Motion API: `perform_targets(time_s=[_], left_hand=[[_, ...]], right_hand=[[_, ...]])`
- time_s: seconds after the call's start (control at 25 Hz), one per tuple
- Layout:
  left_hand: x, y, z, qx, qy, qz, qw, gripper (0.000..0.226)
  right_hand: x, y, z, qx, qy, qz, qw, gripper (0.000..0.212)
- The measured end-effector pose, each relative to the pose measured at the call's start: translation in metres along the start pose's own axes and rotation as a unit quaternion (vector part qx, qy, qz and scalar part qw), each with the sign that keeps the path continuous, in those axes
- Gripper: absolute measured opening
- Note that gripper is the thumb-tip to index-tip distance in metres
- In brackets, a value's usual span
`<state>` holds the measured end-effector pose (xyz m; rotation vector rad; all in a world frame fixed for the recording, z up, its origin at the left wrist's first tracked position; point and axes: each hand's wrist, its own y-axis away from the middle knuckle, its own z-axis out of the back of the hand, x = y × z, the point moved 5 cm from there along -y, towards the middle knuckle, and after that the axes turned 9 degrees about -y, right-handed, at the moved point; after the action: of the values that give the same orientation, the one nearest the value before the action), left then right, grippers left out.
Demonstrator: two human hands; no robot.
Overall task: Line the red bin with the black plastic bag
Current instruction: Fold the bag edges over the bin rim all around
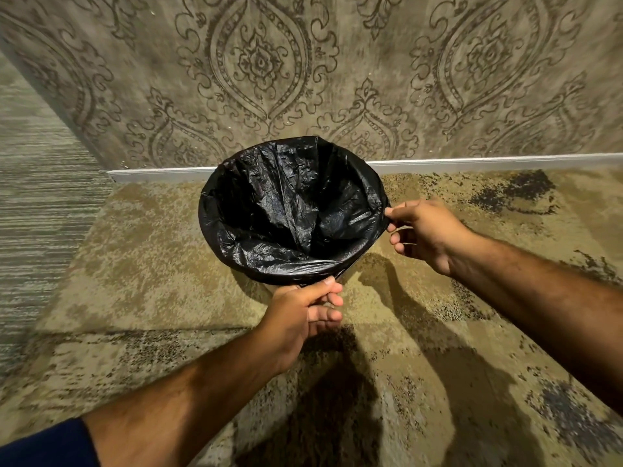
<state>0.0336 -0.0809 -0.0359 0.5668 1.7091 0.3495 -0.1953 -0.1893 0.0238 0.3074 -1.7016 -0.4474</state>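
A black plastic bag (290, 210) lies spread open inside a round bin, its edge folded over the rim all the way round. The bin itself is almost fully hidden under the bag; only a small pale strip shows below the near rim (350, 269), and no red is visible. My left hand (303, 308) pinches the bag's folded edge at the near side of the rim. My right hand (424, 230) pinches the bag's edge at the right side of the rim, between thumb and forefinger.
The bin stands on a mottled tan carpet (151, 264) close to a patterned wall (337, 79) with a white baseboard (472, 163). A grey striped carpet strip (40, 197) runs along the left. My arms' shadows fall on the floor near me.
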Motion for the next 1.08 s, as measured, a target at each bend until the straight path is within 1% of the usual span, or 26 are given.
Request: perform_targets(time_s=[0.12,0.24,0.32,0.36,0.4,0.44,0.48,0.52,0.56,0.6,0.64,0.68,0.72,0.8,0.88,0.96,1.0,1.08], left_hand=[[0.005,-0.002,0.001,0.013,-0.013,0.022,1.000,0.029],[0.013,-0.007,0.009,-0.001,-0.024,0.053,0.998,0.031],[0.017,-0.009,0.025,-0.006,-0.039,0.060,0.997,0.026],[0.019,-0.010,0.037,0.000,-0.061,0.065,0.996,0.022],[0.022,-0.011,0.051,0.006,-0.088,0.075,0.993,0.023],[0.023,-0.014,0.070,-0.008,-0.116,0.096,0.989,0.027],[0.022,-0.017,0.093,-0.051,-0.136,0.115,0.983,0.029],[0.015,-0.019,0.117,-0.115,-0.131,0.119,0.977,0.026],[0.002,-0.020,0.141,-0.188,-0.098,0.099,0.972,0.024],[-0.016,-0.020,0.160,-0.254,-0.050,0.057,0.964,0.024],[-0.037,-0.020,0.175,-0.302,-0.004,0.004,0.953,0.023],[-0.058,-0.020,0.185,-0.330,0.029,-0.046,0.942,0.020],[-0.077,-0.022,0.188,-0.334,0.049,-0.088,0.937,0.017],[-0.102,-0.024,0.179,-0.302,0.029,-0.129,0.944,0.018],[-0.111,-0.025,0.165,-0.280,0.004,-0.137,0.950,0.021],[-0.111,-0.026,0.162,-0.291,0.037,-0.149,0.944,0.013],[-0.111,-0.026,0.164,-0.298,0.057,-0.155,0.940,0.013],[-0.112,-0.027,0.169,-0.306,0.079,-0.159,0.935,0.019]], right_hand=[[-0.022,-0.002,0.004,-0.014,0.014,-0.049,0.999,0.014],[-0.038,-0.001,-0.001,-0.015,0.036,-0.066,0.997,0.013],[-0.040,-0.002,-0.006,-0.018,0.033,-0.062,0.997,0.011],[-0.037,-0.003,-0.005,-0.028,0.025,-0.051,0.998,0.013],[-0.032,-0.004,-0.004,-0.042,0.016,-0.030,0.999,0.014],[-0.024,-0.005,0.000,-0.057,0.009,0.004,0.998,0.014],[-0.014,-0.005,0.003,-0.070,0.011,0.050,0.996,0.015],[-0.003,-0.003,0.005,-0.078,0.026,0.101,0.992,0.017],[0.007,-0.001,0.004,-0.077,0.048,0.148,0.985,0.020],[0.014,0.002,0.001,-0.071,0.070,0.183,0.978,0.024],[0.018,0.005,-0.003,-0.063,0.089,0.200,0.974,0.027],[0.019,0.006,-0.008,-0.053,0.105,0.205,0.972,0.028],[0.019,0.007,-0.013,-0.042,0.118,0.200,0.972,0.026],[0.016,0.008,-0.021,-0.026,0.127,0.185,0.974,0.020],[0.016,0.009,-0.026,-0.020,0.108,0.180,0.977,0.018],[0.016,0.009,-0.027,-0.015,0.082,0.178,0.980,0.021],[0.016,0.008,-0.027,-0.014,0.076,0.176,0.981,0.023],[0.015,0.006,-0.026,-0.011,0.075,0.167,0.983,0.029]])
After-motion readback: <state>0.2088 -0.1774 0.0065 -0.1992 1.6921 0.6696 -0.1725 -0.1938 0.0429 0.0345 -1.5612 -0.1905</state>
